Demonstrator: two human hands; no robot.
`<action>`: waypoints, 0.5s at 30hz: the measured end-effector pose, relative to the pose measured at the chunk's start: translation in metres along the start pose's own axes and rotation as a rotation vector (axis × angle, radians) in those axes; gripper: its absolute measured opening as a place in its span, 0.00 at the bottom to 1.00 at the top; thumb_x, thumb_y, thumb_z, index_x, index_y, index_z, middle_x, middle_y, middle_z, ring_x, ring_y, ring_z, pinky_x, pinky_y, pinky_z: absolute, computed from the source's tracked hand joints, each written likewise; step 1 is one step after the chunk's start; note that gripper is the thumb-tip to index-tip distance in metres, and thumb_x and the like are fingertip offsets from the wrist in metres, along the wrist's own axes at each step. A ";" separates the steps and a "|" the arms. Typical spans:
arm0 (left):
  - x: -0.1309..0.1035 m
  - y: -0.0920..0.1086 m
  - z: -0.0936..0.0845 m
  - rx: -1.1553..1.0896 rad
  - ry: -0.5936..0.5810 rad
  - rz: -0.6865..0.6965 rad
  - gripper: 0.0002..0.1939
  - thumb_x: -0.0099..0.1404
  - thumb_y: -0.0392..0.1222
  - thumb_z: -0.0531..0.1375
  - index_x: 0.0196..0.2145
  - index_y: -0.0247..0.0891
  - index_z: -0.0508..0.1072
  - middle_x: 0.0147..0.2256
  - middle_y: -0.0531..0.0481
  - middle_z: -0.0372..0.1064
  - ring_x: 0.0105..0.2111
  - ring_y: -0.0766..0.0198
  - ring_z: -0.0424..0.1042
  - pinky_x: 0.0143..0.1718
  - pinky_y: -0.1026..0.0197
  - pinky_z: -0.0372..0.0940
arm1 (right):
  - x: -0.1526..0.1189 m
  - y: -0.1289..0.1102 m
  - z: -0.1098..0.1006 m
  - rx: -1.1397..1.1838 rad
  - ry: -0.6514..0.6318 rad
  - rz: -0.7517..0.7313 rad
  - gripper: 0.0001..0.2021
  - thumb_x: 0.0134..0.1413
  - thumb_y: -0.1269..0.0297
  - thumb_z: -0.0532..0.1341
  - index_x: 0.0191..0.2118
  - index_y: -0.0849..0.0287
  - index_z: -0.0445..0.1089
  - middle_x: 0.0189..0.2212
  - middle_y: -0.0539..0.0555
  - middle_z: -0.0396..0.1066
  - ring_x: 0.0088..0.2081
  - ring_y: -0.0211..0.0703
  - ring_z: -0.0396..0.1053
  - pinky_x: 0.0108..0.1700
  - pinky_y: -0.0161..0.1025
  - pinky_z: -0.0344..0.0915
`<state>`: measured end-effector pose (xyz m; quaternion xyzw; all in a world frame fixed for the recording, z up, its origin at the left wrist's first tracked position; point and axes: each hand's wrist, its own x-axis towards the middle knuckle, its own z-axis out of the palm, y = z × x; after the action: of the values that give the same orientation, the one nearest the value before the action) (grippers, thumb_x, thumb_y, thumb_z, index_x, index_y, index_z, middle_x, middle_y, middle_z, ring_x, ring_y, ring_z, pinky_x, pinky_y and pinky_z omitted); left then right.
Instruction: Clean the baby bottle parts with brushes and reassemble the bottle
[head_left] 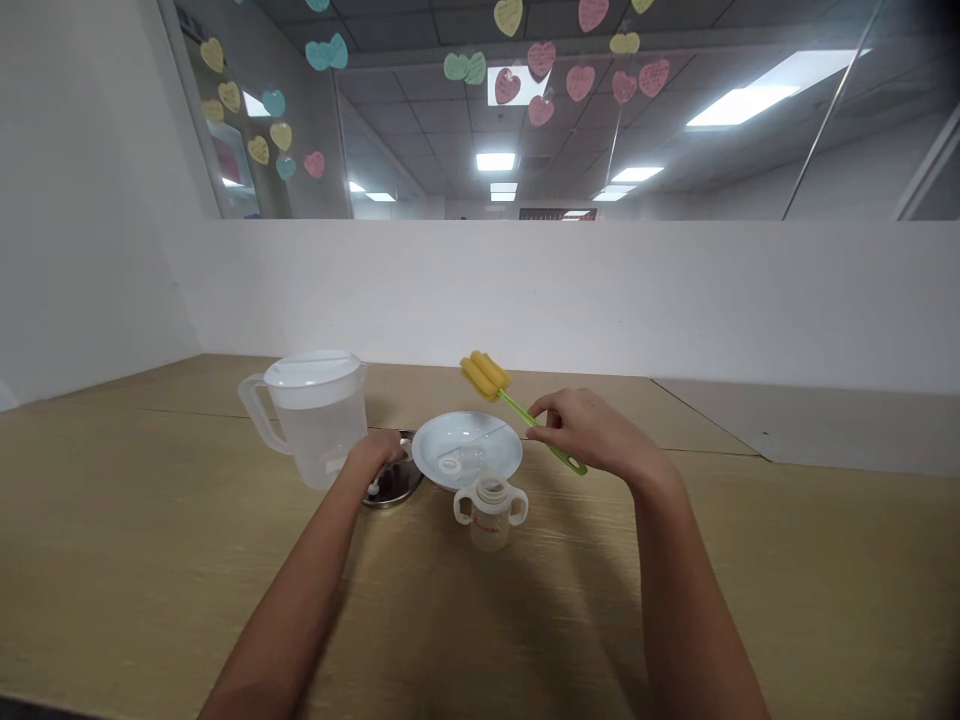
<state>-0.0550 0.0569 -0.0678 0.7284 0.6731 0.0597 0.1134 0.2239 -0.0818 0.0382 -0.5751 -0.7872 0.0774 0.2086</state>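
Observation:
My right hand (581, 428) pinches the green handle of a brush with a yellow sponge head (486, 376), held tilted above the right of a white bowl (427, 440). Inside the bowl lies a clear bottle-like piece (461, 462). My left hand (377, 452) is over a round metal tray (394, 485), its fingers closed at a small whitish piece (406, 449); the grip is partly hidden. A small clear cup with two handles (490, 525) stands upright and open in front of the bowl.
A clear lidded pitcher (319, 425) stands left of the tray on the wooden table (150, 540). Behind the table rises a white wall (525, 295) with a window above it, dotted with heart-shaped notes.

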 end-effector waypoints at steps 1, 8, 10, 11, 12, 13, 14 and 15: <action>-0.002 0.000 -0.004 0.038 -0.012 -0.006 0.06 0.47 0.38 0.61 0.17 0.34 0.72 0.15 0.42 0.68 0.22 0.54 0.72 0.27 0.59 0.64 | 0.000 0.000 0.000 0.004 0.002 0.004 0.09 0.50 0.61 0.57 0.29 0.60 0.70 0.18 0.48 0.66 0.20 0.35 0.61 0.23 0.33 0.51; -0.021 0.025 -0.040 0.227 0.084 0.100 0.17 0.58 0.45 0.53 0.30 0.29 0.75 0.34 0.31 0.72 0.35 0.49 0.72 0.34 0.56 0.64 | -0.002 0.001 0.000 0.004 -0.005 0.030 0.10 0.49 0.63 0.56 0.36 0.60 0.71 0.22 0.49 0.68 0.21 0.33 0.62 0.24 0.33 0.53; -0.026 0.042 -0.038 0.233 0.138 0.210 0.17 0.60 0.44 0.51 0.36 0.30 0.74 0.39 0.33 0.71 0.39 0.51 0.71 0.38 0.57 0.63 | -0.002 0.002 -0.001 -0.008 0.009 0.035 0.10 0.50 0.64 0.56 0.36 0.60 0.71 0.23 0.49 0.68 0.20 0.33 0.61 0.24 0.33 0.52; -0.027 0.052 -0.033 0.230 0.154 0.275 0.17 0.61 0.43 0.50 0.39 0.31 0.73 0.42 0.35 0.70 0.41 0.53 0.70 0.41 0.58 0.62 | -0.002 0.002 -0.001 -0.014 0.017 0.035 0.10 0.50 0.64 0.56 0.36 0.60 0.71 0.23 0.49 0.68 0.20 0.33 0.61 0.24 0.33 0.52; -0.028 0.061 -0.026 0.225 0.161 0.343 0.17 0.62 0.43 0.50 0.42 0.33 0.72 0.44 0.38 0.69 0.43 0.56 0.69 0.43 0.59 0.61 | -0.002 0.002 -0.001 -0.018 0.024 0.034 0.10 0.50 0.64 0.55 0.37 0.60 0.71 0.24 0.49 0.69 0.20 0.33 0.61 0.24 0.33 0.52; -0.027 0.069 -0.017 0.220 0.162 0.407 0.16 0.63 0.42 0.50 0.44 0.35 0.71 0.45 0.41 0.69 0.45 0.58 0.68 0.46 0.60 0.60 | -0.002 0.002 0.000 -0.019 0.027 0.033 0.10 0.50 0.65 0.55 0.37 0.60 0.71 0.24 0.49 0.69 0.20 0.33 0.61 0.24 0.33 0.52; -0.025 0.076 -0.007 0.217 0.159 0.461 0.16 0.63 0.41 0.50 0.46 0.37 0.70 0.46 0.43 0.68 0.46 0.59 0.67 0.48 0.60 0.59 | -0.001 0.003 0.000 -0.018 0.029 0.033 0.10 0.50 0.65 0.55 0.37 0.60 0.71 0.24 0.49 0.69 0.20 0.33 0.61 0.25 0.33 0.52; -0.023 0.081 0.002 0.212 0.151 0.509 0.16 0.62 0.41 0.51 0.47 0.38 0.69 0.47 0.45 0.67 0.47 0.60 0.66 0.48 0.61 0.58 | -0.001 0.003 0.000 -0.016 0.028 0.033 0.10 0.50 0.65 0.55 0.37 0.59 0.71 0.24 0.49 0.69 0.20 0.33 0.61 0.24 0.33 0.52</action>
<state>0.0215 0.0282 -0.0488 0.8751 0.4778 0.0695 -0.0324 0.2272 -0.0819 0.0367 -0.5907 -0.7753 0.0665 0.2135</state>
